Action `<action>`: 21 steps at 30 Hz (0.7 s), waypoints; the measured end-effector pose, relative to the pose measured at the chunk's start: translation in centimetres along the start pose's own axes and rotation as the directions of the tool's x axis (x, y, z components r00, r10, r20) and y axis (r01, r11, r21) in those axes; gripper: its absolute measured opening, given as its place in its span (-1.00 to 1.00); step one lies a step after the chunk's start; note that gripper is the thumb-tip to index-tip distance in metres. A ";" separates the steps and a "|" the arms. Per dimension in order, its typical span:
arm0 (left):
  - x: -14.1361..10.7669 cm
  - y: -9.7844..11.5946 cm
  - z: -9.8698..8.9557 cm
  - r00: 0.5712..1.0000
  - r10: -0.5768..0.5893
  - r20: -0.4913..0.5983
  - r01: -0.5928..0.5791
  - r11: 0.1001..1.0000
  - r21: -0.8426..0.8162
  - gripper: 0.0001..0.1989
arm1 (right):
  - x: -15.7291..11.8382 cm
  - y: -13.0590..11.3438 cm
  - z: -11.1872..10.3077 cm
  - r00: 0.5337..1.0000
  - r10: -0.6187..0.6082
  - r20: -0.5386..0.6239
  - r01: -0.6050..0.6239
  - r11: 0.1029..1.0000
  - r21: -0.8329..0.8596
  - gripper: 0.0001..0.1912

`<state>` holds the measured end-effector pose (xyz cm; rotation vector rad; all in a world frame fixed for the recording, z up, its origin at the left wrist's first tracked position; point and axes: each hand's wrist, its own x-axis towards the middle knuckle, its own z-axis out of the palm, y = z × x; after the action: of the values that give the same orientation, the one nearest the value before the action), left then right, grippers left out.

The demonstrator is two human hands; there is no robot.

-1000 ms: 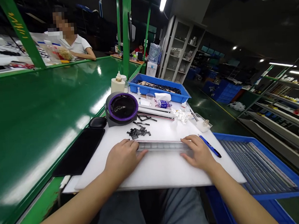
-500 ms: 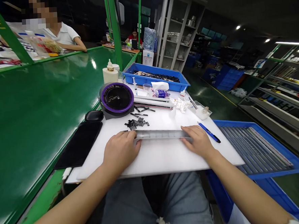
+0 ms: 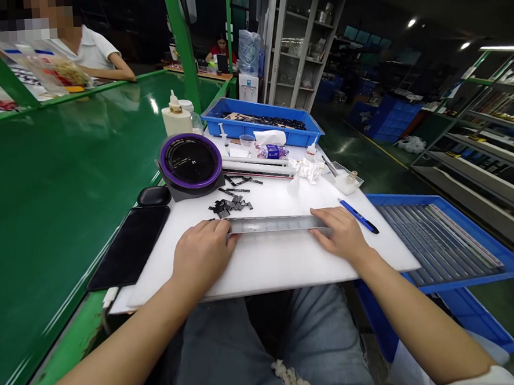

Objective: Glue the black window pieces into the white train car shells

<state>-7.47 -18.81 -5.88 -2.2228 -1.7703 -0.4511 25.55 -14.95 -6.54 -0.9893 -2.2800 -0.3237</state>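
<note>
A long grey metal strip [image 3: 272,224] lies crosswise above the white foam board [image 3: 265,264], its two ends covered by my fingers. My left hand [image 3: 203,249] is closed around the left end, thumb on the near side. At the right end, my right hand [image 3: 340,234] pinches the strip between thumb and fingers. Just beyond my left fingers is a loose pile of small black pieces [image 3: 231,204]. A blue pen [image 3: 358,216] rests on the board beside my right hand.
A round black device with a purple rim [image 3: 190,161] stands at the back left. Behind are a blue tray of parts [image 3: 261,125] and white-grey bars [image 3: 258,168]. Another blue tray [image 3: 511,264] holds several metal strips at right. A co-worker [image 3: 94,54] sits across the green surface [image 3: 84,145].
The camera view has shifted slightly, so the scene sits a little higher and further left. Both hands keep their hold on the metal strip, which shows little movement on the board.
</note>
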 end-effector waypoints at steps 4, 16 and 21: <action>0.1 0.0 0.0 1.000 0.013 -0.004 -0.012 1.000 0.014 -0.79 | 0.0 0.0 0.0 1.000 0.025 0.017 -0.025 1.000 0.015 -0.58; -0.2 0.5 -0.3 0.989 0.039 -0.142 -0.038 0.999 0.011 -0.71 | -0.1 0.3 0.1 0.997 0.073 -0.006 -0.073 0.995 0.066 -0.60; 0.4 1.0 -3.4 0.924 -0.295 -0.243 0.108 0.810 -0.576 -0.17 | 0.9 -1.5 -0.8 0.962 0.257 -0.088 -0.229 0.941 0.249 -0.61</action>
<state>-6.64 -20.00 -2.62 -2.1096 -1.8641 -1.4602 24.37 -15.82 -5.27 -1.0811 -2.0050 -0.0036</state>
